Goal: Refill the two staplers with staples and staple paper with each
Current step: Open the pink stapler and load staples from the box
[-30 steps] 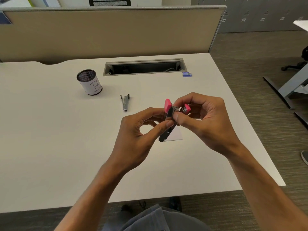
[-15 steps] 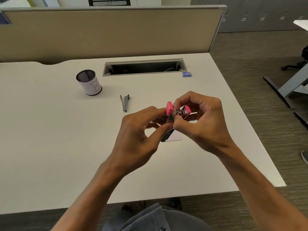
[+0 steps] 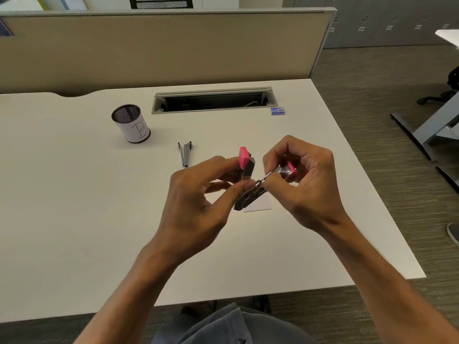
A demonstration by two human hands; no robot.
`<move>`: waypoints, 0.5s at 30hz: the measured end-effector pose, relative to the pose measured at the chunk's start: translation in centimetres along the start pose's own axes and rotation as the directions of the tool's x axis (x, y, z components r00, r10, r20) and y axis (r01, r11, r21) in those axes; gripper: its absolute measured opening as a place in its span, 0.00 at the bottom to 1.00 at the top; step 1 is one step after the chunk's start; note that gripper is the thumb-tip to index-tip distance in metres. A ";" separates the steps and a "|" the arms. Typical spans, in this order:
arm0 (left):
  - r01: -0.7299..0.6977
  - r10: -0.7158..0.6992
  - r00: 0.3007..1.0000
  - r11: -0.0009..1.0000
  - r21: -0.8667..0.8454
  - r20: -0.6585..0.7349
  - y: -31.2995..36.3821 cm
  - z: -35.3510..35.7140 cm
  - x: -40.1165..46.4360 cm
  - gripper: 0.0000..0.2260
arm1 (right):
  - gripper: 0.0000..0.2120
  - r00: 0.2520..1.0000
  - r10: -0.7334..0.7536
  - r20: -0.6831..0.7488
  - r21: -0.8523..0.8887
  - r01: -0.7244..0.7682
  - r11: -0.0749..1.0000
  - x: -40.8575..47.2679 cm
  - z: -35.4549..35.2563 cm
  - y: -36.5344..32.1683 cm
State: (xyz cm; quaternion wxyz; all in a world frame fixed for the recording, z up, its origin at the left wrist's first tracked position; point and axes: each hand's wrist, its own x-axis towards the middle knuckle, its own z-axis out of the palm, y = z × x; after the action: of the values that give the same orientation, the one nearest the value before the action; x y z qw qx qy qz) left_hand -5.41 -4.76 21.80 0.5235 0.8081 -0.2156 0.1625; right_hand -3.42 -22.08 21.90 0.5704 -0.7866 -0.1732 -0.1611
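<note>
Head view: both hands above tabletop (image 3: 74,219).
Left hand (image 3: 198,194): fingers clamped on pink stapler (image 3: 246,170).
Right hand (image 3: 305,180): fingers pinching its pulled-out magazine (image 3: 285,170).

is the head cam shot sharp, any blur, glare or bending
Head view: soft, even light with faint shadows on the desk; no glare; slight motion blur on the left hand, right hand and pink stapler; the silver stapler and mesh pen cup look sharper; wide-angle lens bends the partition top.

White desk (image 3: 74,219): cup (image 3: 131,124), stapler (image 3: 185,153), paper (image 3: 258,204)
</note>
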 end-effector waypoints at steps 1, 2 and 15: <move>0.002 -0.002 1.000 1.000 0.001 0.000 0.0 -0.2 0.0 0.11 | 0.07 1.000 0.017 0.019 0.016 -0.017 1.000 -0.1 -0.2 0.0; 0.009 -0.009 1.000 1.000 -0.002 -0.006 0.0 -0.3 -0.1 0.11 | 0.07 0.999 0.038 0.038 0.040 -0.039 0.998 -0.1 -0.3 0.1; 0.196 -0.246 0.964 0.913 -0.358 -0.098 -2.6 -1.5 -0.2 0.08 | 0.06 0.969 0.201 0.146 0.254 -0.233 0.939 -0.5 -1.7 1.2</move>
State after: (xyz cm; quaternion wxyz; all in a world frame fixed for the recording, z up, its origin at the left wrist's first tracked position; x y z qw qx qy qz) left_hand -4.24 -2.41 20.27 0.6858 0.7095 -0.1101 0.1186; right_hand -3.38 -24.05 21.18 0.6751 -0.7241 -0.1389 -0.0256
